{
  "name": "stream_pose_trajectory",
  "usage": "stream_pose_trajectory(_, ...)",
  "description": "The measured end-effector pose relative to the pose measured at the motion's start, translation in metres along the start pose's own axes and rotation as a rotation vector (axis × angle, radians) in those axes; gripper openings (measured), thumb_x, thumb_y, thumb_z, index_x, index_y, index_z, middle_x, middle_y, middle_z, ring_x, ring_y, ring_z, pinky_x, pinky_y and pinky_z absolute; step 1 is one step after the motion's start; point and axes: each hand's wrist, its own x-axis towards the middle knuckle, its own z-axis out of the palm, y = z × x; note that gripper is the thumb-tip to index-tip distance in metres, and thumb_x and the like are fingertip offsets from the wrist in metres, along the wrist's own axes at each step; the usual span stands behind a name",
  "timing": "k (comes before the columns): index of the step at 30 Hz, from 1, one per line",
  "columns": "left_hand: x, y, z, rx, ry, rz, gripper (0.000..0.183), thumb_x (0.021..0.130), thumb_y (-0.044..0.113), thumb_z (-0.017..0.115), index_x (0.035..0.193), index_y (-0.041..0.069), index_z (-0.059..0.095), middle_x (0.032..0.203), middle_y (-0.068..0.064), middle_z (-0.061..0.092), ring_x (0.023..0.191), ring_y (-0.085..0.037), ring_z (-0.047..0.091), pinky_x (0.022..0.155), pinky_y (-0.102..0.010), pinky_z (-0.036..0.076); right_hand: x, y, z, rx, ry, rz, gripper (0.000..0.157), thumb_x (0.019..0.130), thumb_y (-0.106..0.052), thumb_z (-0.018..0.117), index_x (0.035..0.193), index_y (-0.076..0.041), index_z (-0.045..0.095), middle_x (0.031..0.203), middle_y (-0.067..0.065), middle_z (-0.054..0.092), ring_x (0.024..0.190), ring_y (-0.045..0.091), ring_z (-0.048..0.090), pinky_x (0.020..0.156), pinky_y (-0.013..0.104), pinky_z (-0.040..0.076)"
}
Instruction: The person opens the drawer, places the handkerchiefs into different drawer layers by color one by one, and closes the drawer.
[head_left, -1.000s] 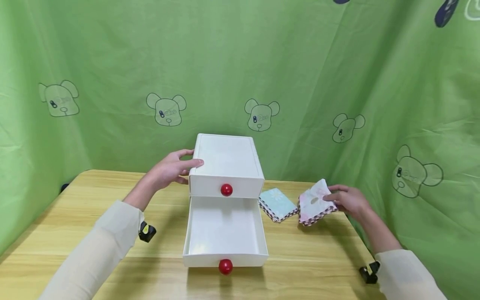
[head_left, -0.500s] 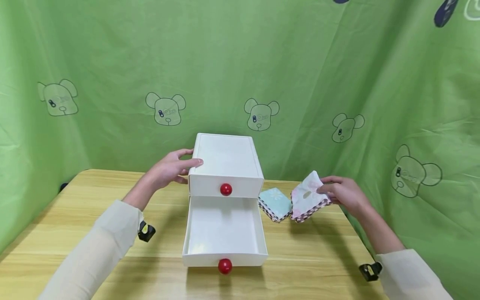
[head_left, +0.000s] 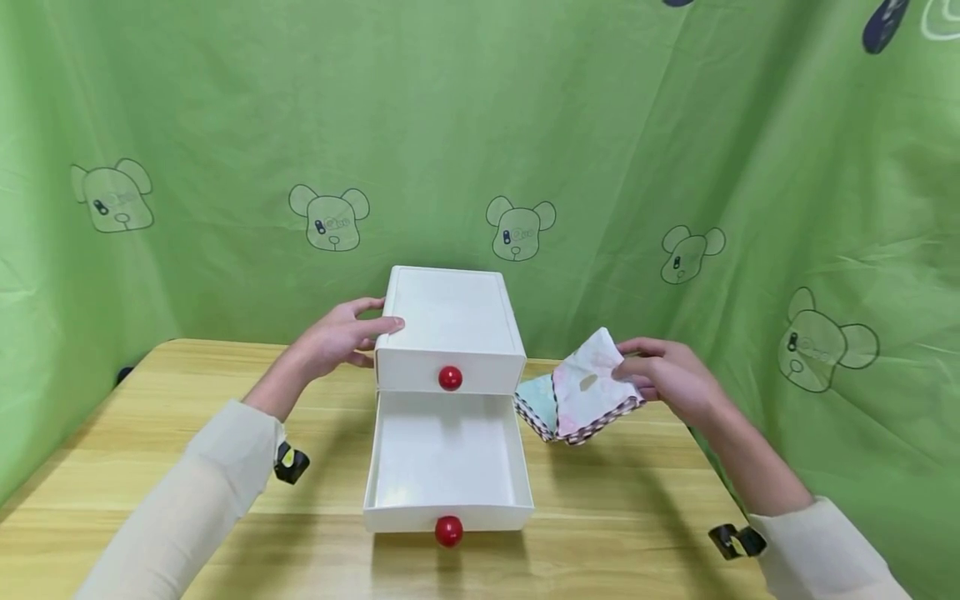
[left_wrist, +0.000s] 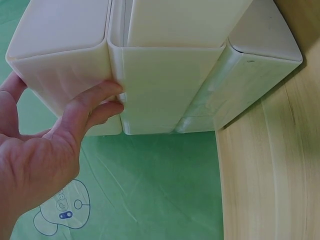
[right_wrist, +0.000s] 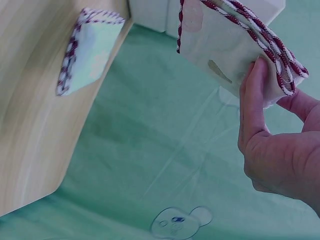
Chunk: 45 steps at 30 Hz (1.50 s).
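Observation:
A white drawer cabinet [head_left: 450, 312] stands mid-table, its upper drawer pushed in. The white drawer [head_left: 447, 492] below is pulled out, with a red knob [head_left: 448, 531]. My left hand [head_left: 333, 335] rests on the cabinet's left top edge, thumb on top, fingers against the side; in the left wrist view fingertips [left_wrist: 114, 97] touch the side wall. My right hand [head_left: 671, 379] pinches a folded white-and-pink handkerchief [head_left: 592, 387] with checked edging, lifted off the table. Behind it, partly covered in the head view, a folded light-blue handkerchief [right_wrist: 92, 52] lies on the table.
The wooden table [head_left: 615, 533] carries the cabinet and the blue handkerchief. Its back edge meets a green curtain [head_left: 435, 125] printed with bear heads, which also hangs at both sides. In the left wrist view another tier [left_wrist: 267, 35] of the cabinet sits beneath the pulled-out drawer.
My right hand has lifted the white-and-pink handkerchief and carried it left, so it now overlaps the blue one in the head view. The left hand stays on the cabinet.

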Motion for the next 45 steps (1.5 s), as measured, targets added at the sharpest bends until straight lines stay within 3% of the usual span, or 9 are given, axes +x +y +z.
stream_pose_trajectory(6,0.000,0.000,0.000,0.005,0.002,0.003,0.091,0.097,0.038,0.067,0.164,0.011,0.012,0.150,-0.023,0.050,0.135,-0.043,0.052,0.100,-0.048,0.057,-0.008,-0.018,0.009,0.041,-0.028,-0.027,0.056,0.090,-0.017,0.068,0.140,0.002,0.051,0.096,0.005,0.069,0.080,0.015,0.069,0.077,0.032,0.063)
stream_pose_trajectory(11,-0.001,0.001,0.000,0.001,-0.001,0.002,0.091,0.097,0.038,0.067,0.164,0.011,0.011,0.150,-0.023,0.050,0.136,-0.043,0.052,0.100,-0.048,0.057,-0.014,-0.030,0.017,0.064,-0.052,-0.041,0.053,0.087,-0.013,0.068,0.137,0.002,0.055,0.096,0.007,0.071,0.077,0.016,0.068,0.071,0.032,0.062)
stream_pose_trajectory(20,-0.001,0.001,-0.001,0.007,-0.001,0.000,0.091,0.097,0.039,0.067,0.164,0.011,0.012,0.150,-0.023,0.050,0.136,-0.042,0.051,0.101,-0.049,0.057,-0.028,-0.048,0.030,-0.019,-0.090,-0.100,0.056,0.085,-0.013,0.068,0.139,-0.003,0.056,0.098,0.008,0.066,0.071,0.011,0.059,0.058,0.026,0.053)
stream_pose_trajectory(32,0.000,0.001,0.000,0.001,0.001,-0.001,0.091,0.096,0.039,0.068,0.163,0.011,0.013,0.147,-0.022,0.053,0.134,-0.042,0.054,0.098,-0.046,0.059,-0.034,-0.060,0.050,0.100,-0.164,-0.124,0.051,0.086,-0.008,0.065,0.135,0.003,0.056,0.099,0.012,0.069,0.071,0.016,0.067,0.062,0.030,0.061)
stream_pose_trajectory(45,-0.001,0.002,0.000,0.004,0.003,-0.003,0.091,0.096,0.039,0.068,0.163,0.011,0.013,0.148,-0.022,0.052,0.135,-0.042,0.053,0.100,-0.047,0.057,-0.028,-0.054,0.079,0.240,-0.187,-0.073,0.050,0.087,-0.006,0.062,0.135,0.001,0.053,0.105,0.014,0.067,0.082,0.022,0.070,0.072,0.039,0.064)
